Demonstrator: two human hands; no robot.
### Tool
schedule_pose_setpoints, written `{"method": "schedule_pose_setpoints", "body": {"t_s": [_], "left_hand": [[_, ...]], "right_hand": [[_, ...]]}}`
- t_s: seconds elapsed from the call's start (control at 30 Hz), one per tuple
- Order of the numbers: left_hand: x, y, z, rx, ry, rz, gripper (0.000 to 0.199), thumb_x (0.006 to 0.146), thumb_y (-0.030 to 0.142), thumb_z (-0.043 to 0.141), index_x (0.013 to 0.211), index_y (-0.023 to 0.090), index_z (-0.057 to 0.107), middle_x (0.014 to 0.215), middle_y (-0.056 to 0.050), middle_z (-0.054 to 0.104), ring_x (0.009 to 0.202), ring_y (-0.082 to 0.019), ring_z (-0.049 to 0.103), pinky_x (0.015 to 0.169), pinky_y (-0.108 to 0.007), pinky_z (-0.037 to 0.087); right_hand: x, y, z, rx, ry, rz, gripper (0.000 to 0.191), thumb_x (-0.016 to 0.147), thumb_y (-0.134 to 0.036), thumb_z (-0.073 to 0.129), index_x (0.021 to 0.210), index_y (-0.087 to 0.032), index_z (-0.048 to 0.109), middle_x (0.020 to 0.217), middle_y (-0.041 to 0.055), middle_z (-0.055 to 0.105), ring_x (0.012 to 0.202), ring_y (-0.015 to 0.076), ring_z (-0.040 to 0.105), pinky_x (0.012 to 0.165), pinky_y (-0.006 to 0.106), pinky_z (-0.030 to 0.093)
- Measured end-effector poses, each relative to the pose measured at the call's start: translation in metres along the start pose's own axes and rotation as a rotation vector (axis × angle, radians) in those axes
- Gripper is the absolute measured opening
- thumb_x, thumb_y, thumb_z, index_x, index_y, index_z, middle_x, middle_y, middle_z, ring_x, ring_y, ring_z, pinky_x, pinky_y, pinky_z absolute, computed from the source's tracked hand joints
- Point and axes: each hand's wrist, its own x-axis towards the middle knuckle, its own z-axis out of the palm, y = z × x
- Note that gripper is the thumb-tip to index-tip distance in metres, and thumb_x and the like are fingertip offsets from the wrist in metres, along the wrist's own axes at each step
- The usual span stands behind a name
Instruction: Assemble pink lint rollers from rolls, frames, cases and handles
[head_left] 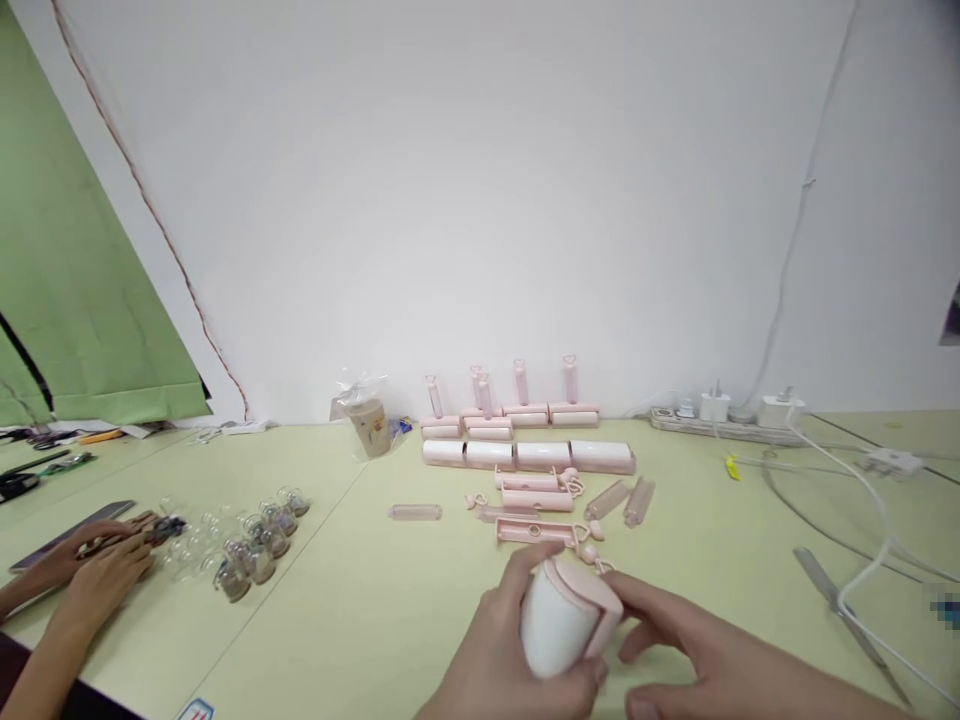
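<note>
In my left hand [495, 650] is a lint roller [559, 615], a thick white roll with a pink cover over its end and side. My thumb and fingers wrap round it, and its pink end tilts up. At its right side is my right hand [686, 645], thumb and fingers spread apart. The index fingertip lies against or just behind the pink edge; I cannot tell which. Just beyond my hands lie pink open roller covers [536, 532] with small heart-shaped pieces [589, 552]. Clear pink handle tubes [415, 512] lie on both sides of them.
White rolls [544, 456] line up farther back, before assembled rollers with upright handles [520, 385]. A bagged cup [369, 425] stands by the wall. A power strip [727, 425], cables and a metal ruler [847, 615] lie right. Another person's hands [105, 580] work left near glass domes [259, 560].
</note>
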Motion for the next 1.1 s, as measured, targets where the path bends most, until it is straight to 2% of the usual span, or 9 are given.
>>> {"method": "schedule_pose_setpoints", "body": {"t_s": [0.07, 0.13, 0.27, 0.33, 0.4, 0.5, 0.67, 0.87, 1.1], "left_hand": [[0.004, -0.001, 0.003, -0.094, 0.039, 0.071, 0.072, 0.065, 0.017, 0.059, 0.127, 0.026, 0.023, 0.109, -0.005, 0.056, 0.088, -0.02, 0.058, 0.076, -0.031, 0.047], [0.007, -0.004, -0.001, -0.145, -0.009, 0.137, 0.079, 0.066, 0.017, 0.058, 0.131, 0.026, 0.015, 0.114, -0.007, 0.051, 0.091, -0.02, 0.056, 0.079, -0.032, 0.046], [0.005, -0.026, -0.027, -0.096, -0.133, 0.204, 0.098, 0.061, 0.027, 0.065, 0.136, 0.021, 0.002, 0.128, -0.011, 0.035, 0.117, -0.026, 0.037, 0.097, -0.039, 0.032], [0.002, -0.044, -0.039, 0.028, -0.11, 0.113, 0.103, 0.053, 0.031, 0.072, 0.135, 0.023, 0.01, 0.13, -0.01, 0.03, 0.123, -0.028, 0.027, 0.102, -0.041, 0.027], [-0.001, -0.061, -0.042, 0.133, -0.09, -0.051, 0.099, 0.048, 0.03, 0.075, 0.131, 0.025, 0.021, 0.127, -0.008, 0.033, 0.119, -0.029, 0.032, 0.099, -0.041, 0.03], [-0.006, -0.078, -0.031, 0.097, -0.087, -0.172, 0.088, 0.056, 0.026, 0.071, 0.129, 0.023, 0.022, 0.118, -0.007, 0.042, 0.109, -0.026, 0.045, 0.094, -0.039, 0.036], [-0.006, -0.084, 0.002, -0.097, -0.099, -0.15, 0.096, 0.055, 0.022, 0.073, 0.13, 0.022, 0.013, 0.124, -0.008, 0.042, 0.112, -0.023, 0.043, 0.096, -0.037, 0.034], [0.011, -0.085, 0.016, -0.077, -0.158, -0.063, 0.078, 0.052, 0.021, 0.076, 0.118, 0.018, 0.033, 0.119, -0.008, 0.042, 0.11, -0.023, 0.043, 0.093, -0.037, 0.036], [0.015, -0.094, 0.02, -0.187, -0.173, 0.023, 0.075, 0.056, 0.018, 0.074, 0.117, 0.018, 0.031, 0.117, -0.009, 0.045, 0.109, -0.021, 0.044, 0.092, -0.036, 0.037]], "right_hand": [[0.007, 0.007, 0.011, 0.166, 0.085, -0.071, 0.052, 0.07, -0.047, 0.064, 0.115, -0.025, 0.049, 0.111, 0.007, 0.057, 0.095, 0.0241, 0.056, 0.085, 0.038, 0.044], [0.013, 0.007, 0.017, 0.272, 0.127, -0.146, 0.048, 0.074, -0.045, 0.061, 0.116, -0.026, 0.047, 0.114, 0.0071, 0.055, 0.101, 0.0244, 0.054, 0.086, 0.039, 0.044], [0.023, -0.005, 0.009, 0.233, 0.172, -0.183, 0.033, 0.082, -0.041, 0.053, 0.111, -0.027, 0.05, 0.113, 0.0061, 0.056, 0.104, 0.0244, 0.052, 0.085, 0.04, 0.045], [0.028, -0.009, 0.002, 0.079, 0.216, -0.172, 0.033, 0.082, -0.042, 0.052, 0.111, -0.026, 0.051, 0.112, 0.0062, 0.057, 0.103, 0.0245, 0.052, 0.086, 0.039, 0.043], [0.033, -0.01, -0.002, -0.093, 0.254, -0.154, 0.035, 0.083, -0.042, 0.051, 0.114, -0.027, 0.047, 0.108, 0.005, 0.059, 0.099, 0.0233, 0.053, 0.084, 0.038, 0.043], [0.038, -0.008, 0.001, -0.293, 0.181, -0.18, 0.028, 0.084, -0.039, 0.049, 0.109, -0.027, 0.048, 0.1, 0.0026, 0.061, 0.091, 0.0206, 0.055, 0.076, 0.033, 0.044], [0.029, -0.002, 0.011, -0.661, 0.022, -0.248, 0.02, 0.086, -0.032, 0.045, 0.1, -0.024, 0.057, 0.086, 0.0042, 0.059, 0.078, 0.0193, 0.055, 0.066, 0.029, 0.042], [0.014, 0.01, 0.004, -0.684, 0.005, -0.163, 0.02, 0.089, -0.031, 0.04, 0.103, -0.027, 0.054, 0.09, 0.0039, 0.057, 0.082, 0.0184, 0.055, 0.069, 0.028, 0.042], [0.01, 0.033, 0.014, -0.725, 0.041, -0.245, 0.02, 0.086, -0.028, 0.044, 0.103, -0.024, 0.054, 0.096, 0.0075, 0.054, 0.087, 0.021, 0.052, 0.073, 0.033, 0.043]]}}
